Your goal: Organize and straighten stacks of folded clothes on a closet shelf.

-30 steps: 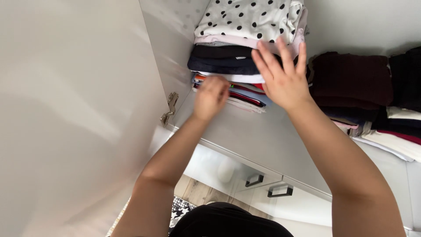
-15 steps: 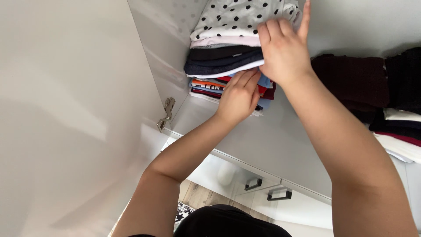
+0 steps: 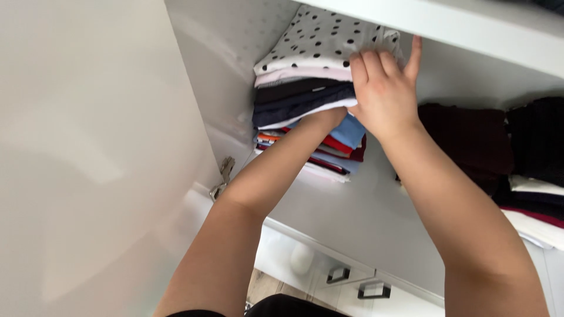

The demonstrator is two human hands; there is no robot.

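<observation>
A stack of folded clothes [image 3: 296, 111] sits at the left end of a white wardrobe shelf [image 3: 364, 205]; a white garment with black dots [image 3: 320, 44] lies on top. My left hand [image 3: 326, 117] is pushed into the middle of the stack, fingers hidden between a white layer and a light blue piece [image 3: 351, 130]. My right hand [image 3: 385, 91] grips the right side of the upper layers and holds them raised.
A second stack of dark red, black and white folded clothes [image 3: 499, 152] lies to the right on the same shelf. An open white wardrobe door [image 3: 88, 158] stands at the left with a metal hinge [image 3: 223, 176]. Drawers with black handles [image 3: 376, 289] are below.
My left hand slid from the front of the stack deep in between its layers. My right hand went from resting flat on the stack to gripping and raising the upper layers.
</observation>
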